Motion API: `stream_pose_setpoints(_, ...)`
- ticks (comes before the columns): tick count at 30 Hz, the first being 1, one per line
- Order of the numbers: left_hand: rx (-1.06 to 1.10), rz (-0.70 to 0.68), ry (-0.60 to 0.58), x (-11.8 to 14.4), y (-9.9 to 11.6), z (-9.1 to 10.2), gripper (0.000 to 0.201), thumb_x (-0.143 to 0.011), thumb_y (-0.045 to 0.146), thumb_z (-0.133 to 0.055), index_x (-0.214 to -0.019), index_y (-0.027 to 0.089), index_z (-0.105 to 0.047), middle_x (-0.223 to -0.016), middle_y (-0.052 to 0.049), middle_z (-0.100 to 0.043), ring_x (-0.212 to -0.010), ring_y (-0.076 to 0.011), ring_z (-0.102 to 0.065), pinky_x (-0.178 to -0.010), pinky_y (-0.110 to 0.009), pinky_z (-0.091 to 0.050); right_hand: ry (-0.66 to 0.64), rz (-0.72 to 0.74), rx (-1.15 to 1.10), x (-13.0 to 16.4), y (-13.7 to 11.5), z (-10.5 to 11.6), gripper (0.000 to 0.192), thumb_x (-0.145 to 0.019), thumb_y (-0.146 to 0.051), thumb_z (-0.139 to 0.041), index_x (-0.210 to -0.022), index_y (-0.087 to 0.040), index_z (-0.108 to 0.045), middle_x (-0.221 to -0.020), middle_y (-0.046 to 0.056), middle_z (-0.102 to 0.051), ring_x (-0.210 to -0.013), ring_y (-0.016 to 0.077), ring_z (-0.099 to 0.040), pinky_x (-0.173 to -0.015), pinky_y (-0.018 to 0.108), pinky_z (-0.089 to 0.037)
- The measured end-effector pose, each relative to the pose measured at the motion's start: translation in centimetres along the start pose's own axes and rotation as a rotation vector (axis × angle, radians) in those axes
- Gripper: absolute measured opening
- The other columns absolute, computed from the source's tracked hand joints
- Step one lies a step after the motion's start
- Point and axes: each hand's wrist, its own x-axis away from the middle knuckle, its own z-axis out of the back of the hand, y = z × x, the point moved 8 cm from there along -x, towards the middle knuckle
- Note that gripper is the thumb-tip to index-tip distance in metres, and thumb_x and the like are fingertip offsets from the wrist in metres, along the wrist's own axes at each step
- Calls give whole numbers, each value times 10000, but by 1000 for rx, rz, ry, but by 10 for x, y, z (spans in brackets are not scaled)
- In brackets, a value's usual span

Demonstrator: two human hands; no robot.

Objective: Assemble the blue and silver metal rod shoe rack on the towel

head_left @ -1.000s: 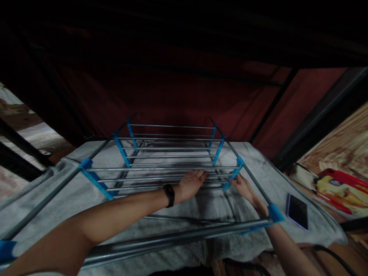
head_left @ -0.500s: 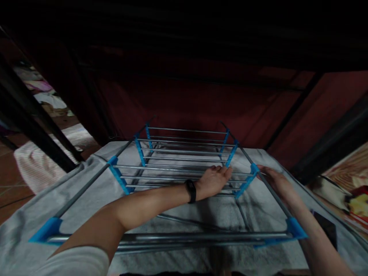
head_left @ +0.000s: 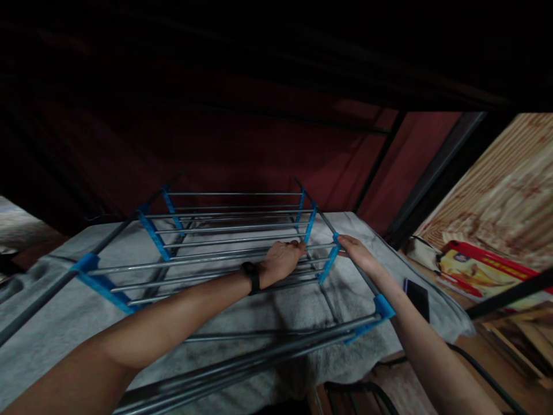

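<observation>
A rack of grey metal tubes with blue plastic brackets [head_left: 149,230] lies on a grey cloth. My left hand [head_left: 283,259], with a black band on the wrist, reaches across the rack's middle rods. Its fingers curl at the rods near the right-hand brackets, and part of the grip is hidden behind the hand. At the right side tube, my right hand [head_left: 356,253] closes round the tube beside a blue bracket [head_left: 330,259]. The near corner bracket [head_left: 383,306] sits in front of the right forearm.
The grey cloth [head_left: 363,351] covers the surface under the rack. A dark phone [head_left: 417,300] lies on it to the right. Further right is a red and yellow package [head_left: 479,268]. A dark red wall hanging [head_left: 242,144] stands behind, and dark posts [head_left: 440,173] rise at the right.
The view has turned to the right, so rack and hands appear further left. My left fingers look more curled at the rods. My right hand stays at the side tube.
</observation>
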Motion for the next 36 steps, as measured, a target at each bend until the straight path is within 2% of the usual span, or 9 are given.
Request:
stream_pose_setpoints(10,26,-5,-44,-2,0,0,302,-1008,317,-349,-1088,169,-600,-919,-118,-735,-858,-271,-711,-711,-343,-499,-2,-43,-20,2,1,-2,358,-838,-432,-552,-1025,-164,-697,-994,81,-711,-953,253,-657,-911,422,-537)
stream_pose_setpoints(21,51,-32,-84,-5,-3,1,313,-1009,330,-324,-1051,171,-591,-962,-115,-734,-895,-278,-706,-726,-349,-510,25,-42,15,4,-2,-1,367,-863,-417,-532,-1077,-164,-690,-1023,73,-707,-984,240,-648,-899,388,-551)
stream_pose_setpoints(36,76,41,-63,0,0,0,312,-1003,323,-360,-1109,162,-606,-929,-145,-732,-875,-278,-710,-738,-348,-495,-34,-35,-3,4,-5,-4,323,-868,-413,-523,-993,-177,-706,-967,70,-726,-944,240,-662,-893,385,-538)
